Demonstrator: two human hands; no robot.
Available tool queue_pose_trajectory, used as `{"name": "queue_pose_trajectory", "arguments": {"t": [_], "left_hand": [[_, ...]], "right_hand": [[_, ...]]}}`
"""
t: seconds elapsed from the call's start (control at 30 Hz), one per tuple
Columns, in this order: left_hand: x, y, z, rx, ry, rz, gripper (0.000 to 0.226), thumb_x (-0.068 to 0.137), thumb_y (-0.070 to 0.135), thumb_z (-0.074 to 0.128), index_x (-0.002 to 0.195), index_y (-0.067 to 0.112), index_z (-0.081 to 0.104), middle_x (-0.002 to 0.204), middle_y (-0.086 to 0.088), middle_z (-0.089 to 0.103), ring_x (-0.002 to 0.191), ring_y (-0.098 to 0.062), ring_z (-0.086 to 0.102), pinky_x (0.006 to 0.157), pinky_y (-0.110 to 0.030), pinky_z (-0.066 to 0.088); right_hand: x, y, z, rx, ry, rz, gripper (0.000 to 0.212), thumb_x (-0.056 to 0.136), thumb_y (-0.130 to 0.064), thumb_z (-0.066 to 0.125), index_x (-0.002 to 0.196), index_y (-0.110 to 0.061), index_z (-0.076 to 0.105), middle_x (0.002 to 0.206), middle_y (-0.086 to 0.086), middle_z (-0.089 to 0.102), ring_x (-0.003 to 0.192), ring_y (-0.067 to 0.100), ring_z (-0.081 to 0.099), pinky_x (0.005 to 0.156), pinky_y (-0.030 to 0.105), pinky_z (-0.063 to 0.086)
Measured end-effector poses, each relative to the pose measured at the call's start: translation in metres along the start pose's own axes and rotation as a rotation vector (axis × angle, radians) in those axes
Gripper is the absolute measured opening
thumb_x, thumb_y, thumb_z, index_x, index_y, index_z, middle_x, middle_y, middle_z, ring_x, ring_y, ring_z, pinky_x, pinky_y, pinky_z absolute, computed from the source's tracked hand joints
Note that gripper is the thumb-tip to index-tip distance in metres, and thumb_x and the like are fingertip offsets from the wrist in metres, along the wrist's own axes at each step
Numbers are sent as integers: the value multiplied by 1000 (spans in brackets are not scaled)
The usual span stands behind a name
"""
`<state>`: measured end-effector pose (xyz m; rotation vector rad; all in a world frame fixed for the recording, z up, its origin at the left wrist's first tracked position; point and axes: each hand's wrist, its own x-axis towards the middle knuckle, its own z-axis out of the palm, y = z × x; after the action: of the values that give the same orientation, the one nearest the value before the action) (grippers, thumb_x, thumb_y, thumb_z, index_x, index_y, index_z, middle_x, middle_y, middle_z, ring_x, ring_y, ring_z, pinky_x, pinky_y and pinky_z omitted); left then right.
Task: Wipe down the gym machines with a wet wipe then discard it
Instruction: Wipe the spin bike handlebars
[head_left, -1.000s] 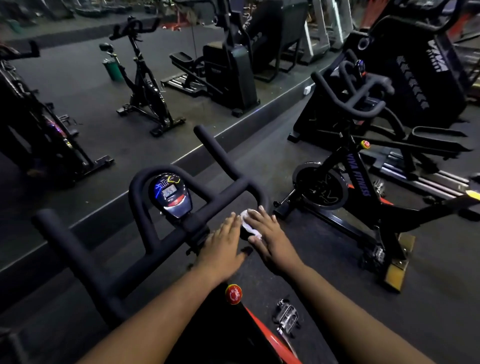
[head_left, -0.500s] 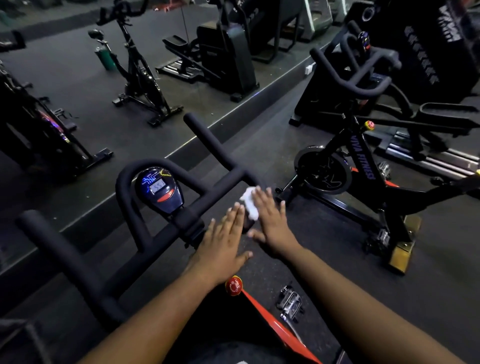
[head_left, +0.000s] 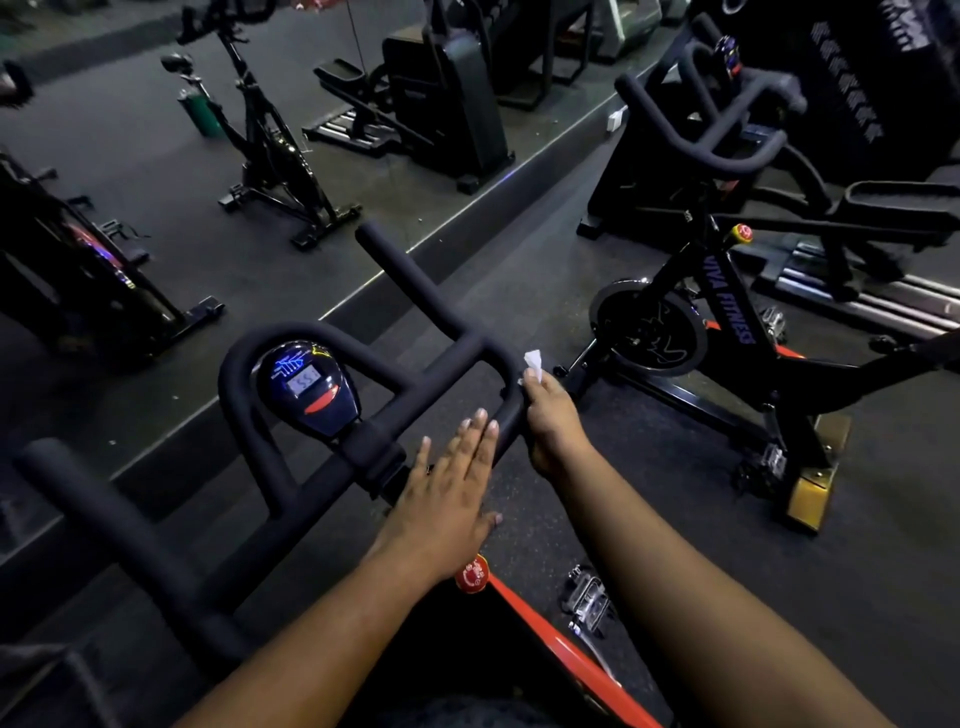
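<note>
We are wiping the black padded handlebar (head_left: 415, 387), right hand (head_left: 551, 422) pinching the white wet wipe (head_left: 534, 359), left hand (head_left: 451, 491) spread flat; next, the forward prong

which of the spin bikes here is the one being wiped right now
The nearest bike, whose handlebar fills the foreground: the right hand holds the white wipe against it. No hand touches the VIVA FITNESS bike.

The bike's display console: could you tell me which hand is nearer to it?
Left. The left hand lies flat on the handlebar just right of the console; the right hand grips the bar's bend with the wipe, farther away.
</note>
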<state>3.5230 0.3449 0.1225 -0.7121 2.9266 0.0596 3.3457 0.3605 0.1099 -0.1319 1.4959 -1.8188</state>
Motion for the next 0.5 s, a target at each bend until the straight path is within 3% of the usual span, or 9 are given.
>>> {"name": "queue_pose_trajectory", "arguments": {"t": [0.07, 0.17, 0.23, 0.3, 0.33, 0.4, 0.5], "left_hand": [[1, -1, 1, -1, -5, 0, 107, 101, 57, 45, 144, 18, -46, 155, 1, -49, 148, -16, -33, 119, -46, -19], [1, -4, 12, -10, 104, 23, 113, 95, 57, 55, 153, 17, -33, 164, -2, -35, 152, -19, -19, 120, -48, -11], [3, -6, 17, -9, 141, 40, 114, 91, 56, 60, 157, 15, -24, 167, -4, -24, 154, -20, -10, 121, -51, -4], [4, -6, 17, -24, 127, 44, 112, 91, 53, 60, 158, 14, -21, 167, -3, -24, 155, -20, -8, 124, -55, 3], [4, -5, 14, -28, 124, 40, 110, 91, 53, 60, 159, 12, -17, 167, -3, -24, 155, -20, -6, 125, -57, 7], [5, -5, 9, -34, 58, 27, 107, 95, 55, 54, 158, 13, -22, 163, -3, -33, 155, -19, -14, 126, -57, 1], [2, -2, 0, -22, -23, 1, 112, 98, 61, 45, 141, 16, -48, 156, -1, -46, 151, -17, -29, 125, -52, -10]], "right_hand": [[4, 13, -3, -152, 55, -88, 26, 107, -28, 47, 97, -16, 67, 93, 6, 64, 86, 17, 55, 81, 36, 47], [-29, 30, -20, -449, 145, -300, 33, 104, -32, 49, 125, -16, 69, 102, -8, 66, 92, 4, 58, 90, 39, 54], [-61, 45, -30, -592, 143, -415, 38, 104, -18, 52, 142, -19, 59, 112, -10, 66, 97, -5, 59, 89, 19, 49], [-80, 55, -34, -651, -13, -544, 48, 103, -6, 52, 150, -17, 48, 143, -6, 53, 131, -3, 48, 104, 7, 36], [-77, 56, -34, -688, -111, -605, 50, 102, -6, 50, 151, -15, 46, 154, -3, 43, 146, 4, 34, 114, 13, 30], [-51, 43, -36, -829, -258, -689, 47, 103, -17, 46, 150, -12, 47, 160, 3, 36, 155, 16, 18, 125, 36, 24], [8, 0, -36, -1142, -300, -608, 50, 106, -45, 33, 147, -23, 51, 164, -4, 33, 156, 22, 14, 119, 64, 21]]}}
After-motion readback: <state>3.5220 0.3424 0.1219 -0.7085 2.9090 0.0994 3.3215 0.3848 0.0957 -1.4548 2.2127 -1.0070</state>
